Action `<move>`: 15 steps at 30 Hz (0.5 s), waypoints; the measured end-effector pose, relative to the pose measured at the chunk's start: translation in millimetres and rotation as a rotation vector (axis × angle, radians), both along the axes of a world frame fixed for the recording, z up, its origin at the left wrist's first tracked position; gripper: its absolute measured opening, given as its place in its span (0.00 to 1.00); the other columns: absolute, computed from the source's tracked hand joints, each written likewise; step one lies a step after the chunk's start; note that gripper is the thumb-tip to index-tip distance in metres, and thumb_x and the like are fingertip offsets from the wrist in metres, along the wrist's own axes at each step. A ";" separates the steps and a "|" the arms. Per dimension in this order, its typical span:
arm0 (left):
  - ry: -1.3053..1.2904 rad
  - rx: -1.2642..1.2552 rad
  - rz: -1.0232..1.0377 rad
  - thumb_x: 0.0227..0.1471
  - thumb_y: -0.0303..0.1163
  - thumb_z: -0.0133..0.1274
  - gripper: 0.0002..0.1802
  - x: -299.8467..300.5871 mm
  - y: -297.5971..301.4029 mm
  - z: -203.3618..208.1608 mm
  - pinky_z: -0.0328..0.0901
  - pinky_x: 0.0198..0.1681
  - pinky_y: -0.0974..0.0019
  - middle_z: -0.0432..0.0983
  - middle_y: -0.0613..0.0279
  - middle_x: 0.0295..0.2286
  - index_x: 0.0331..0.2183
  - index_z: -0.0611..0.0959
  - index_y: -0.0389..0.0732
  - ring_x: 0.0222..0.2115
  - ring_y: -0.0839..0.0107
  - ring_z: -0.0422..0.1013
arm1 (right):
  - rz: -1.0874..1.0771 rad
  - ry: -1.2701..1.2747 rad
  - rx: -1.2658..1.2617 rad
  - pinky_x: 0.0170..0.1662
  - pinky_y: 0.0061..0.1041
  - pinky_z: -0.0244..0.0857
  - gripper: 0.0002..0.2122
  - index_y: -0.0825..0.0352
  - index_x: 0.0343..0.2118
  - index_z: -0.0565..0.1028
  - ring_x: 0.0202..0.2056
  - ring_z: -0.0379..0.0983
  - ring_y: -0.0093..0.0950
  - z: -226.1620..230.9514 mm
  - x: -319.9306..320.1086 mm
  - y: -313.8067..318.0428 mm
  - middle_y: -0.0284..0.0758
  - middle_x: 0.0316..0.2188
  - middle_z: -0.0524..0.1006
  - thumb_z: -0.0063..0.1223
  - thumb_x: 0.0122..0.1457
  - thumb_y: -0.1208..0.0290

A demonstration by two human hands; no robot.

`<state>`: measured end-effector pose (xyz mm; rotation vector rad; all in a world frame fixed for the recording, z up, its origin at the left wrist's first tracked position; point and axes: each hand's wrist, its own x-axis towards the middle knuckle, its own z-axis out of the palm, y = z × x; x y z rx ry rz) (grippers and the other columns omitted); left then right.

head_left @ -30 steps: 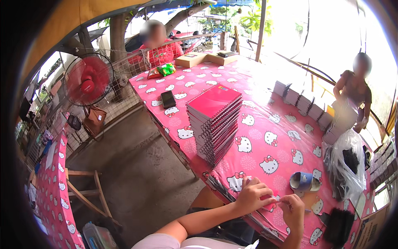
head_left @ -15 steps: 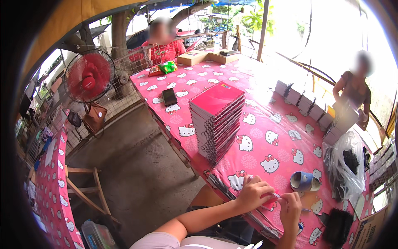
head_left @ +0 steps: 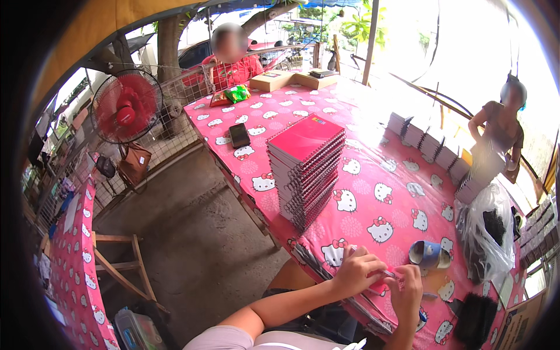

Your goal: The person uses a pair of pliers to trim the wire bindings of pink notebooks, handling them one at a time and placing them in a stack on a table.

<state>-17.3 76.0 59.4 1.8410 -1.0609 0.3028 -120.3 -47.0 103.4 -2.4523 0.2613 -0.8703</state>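
Observation:
Near the table's front edge my left hand and my right hand meet with bent, closed fingers. Between their fingertips is a narrow, pale edge, with a red patch just below it. My fingers cover most of this piece, so its kind is hidden. Ahead and to the left rises a tall stack of red-covered spiral notebooks, their wire coils facing right. Just beyond my right hand sits a blue roll-shaped thing with a hollow middle.
Black coils lie right of my right hand; a clear plastic bag holds more. A phone rests left of the stack. Several notebook piles line the far right edge, near a standing person. Another person is beyond the table.
My right hand has shifted slightly up and left, its fingers closer to the left hand. My left hand stays almost in place. The person at the right has moved their head a little.

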 end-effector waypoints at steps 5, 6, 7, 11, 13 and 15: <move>-0.002 0.012 -0.002 0.40 0.38 0.63 0.09 0.3 0.2 -0.5 0.50 0.46 0.60 0.77 0.77 0.28 0.29 0.84 0.51 0.32 0.76 0.66 | -0.016 0.005 0.027 0.27 0.33 0.63 0.04 0.69 0.23 0.71 0.24 0.69 0.39 -11.2 2.3 0.4 0.38 0.22 0.70 0.55 0.48 0.81; 0.001 0.010 -0.002 0.40 0.38 0.63 0.09 0.1 -0.4 -0.9 0.50 0.46 0.60 0.77 0.78 0.28 0.29 0.84 0.51 0.32 0.76 0.66 | -0.018 0.019 0.018 0.27 0.33 0.62 0.03 0.69 0.24 0.71 0.24 0.69 0.38 -11.5 2.9 -1.0 0.39 0.22 0.70 0.55 0.48 0.81; 0.004 0.007 -0.004 0.40 0.38 0.63 0.09 0.0 -1.7 -1.6 0.49 0.47 0.59 0.77 0.78 0.28 0.29 0.84 0.52 0.32 0.76 0.66 | -0.023 0.033 0.009 0.27 0.33 0.62 0.03 0.70 0.24 0.72 0.24 0.69 0.38 -11.7 2.6 -3.9 0.39 0.22 0.71 0.55 0.48 0.82; 0.007 0.016 -0.064 0.41 0.37 0.63 0.11 -0.7 7.4 -3.2 0.50 0.47 0.57 0.76 0.76 0.27 0.32 0.83 0.51 0.35 0.74 0.67 | -0.010 0.123 0.080 0.33 0.33 0.64 0.08 0.69 0.30 0.73 0.29 0.71 0.38 -9.2 -6.7 -82.1 0.39 0.26 0.72 0.54 0.44 0.83; 0.012 0.041 -0.073 0.41 0.37 0.63 0.14 -1.2 12.1 -4.8 0.49 0.49 0.55 0.77 0.77 0.28 0.35 0.83 0.51 0.35 0.74 0.68 | -0.105 0.153 0.016 0.39 0.32 0.65 0.13 0.69 0.33 0.73 0.35 0.71 0.39 -12.3 -13.0 -140.5 0.40 0.30 0.74 0.56 0.40 0.81; 0.021 0.054 -0.085 0.39 0.37 0.64 0.16 -0.9 11.9 -2.6 0.50 0.49 0.56 0.77 0.74 0.30 0.36 0.82 0.51 0.36 0.73 0.68 | -0.033 0.213 -0.218 0.44 0.33 0.64 0.17 0.68 0.35 0.72 0.40 0.70 0.40 -36.4 -25.7 -184.3 0.41 0.34 0.74 0.57 0.38 0.80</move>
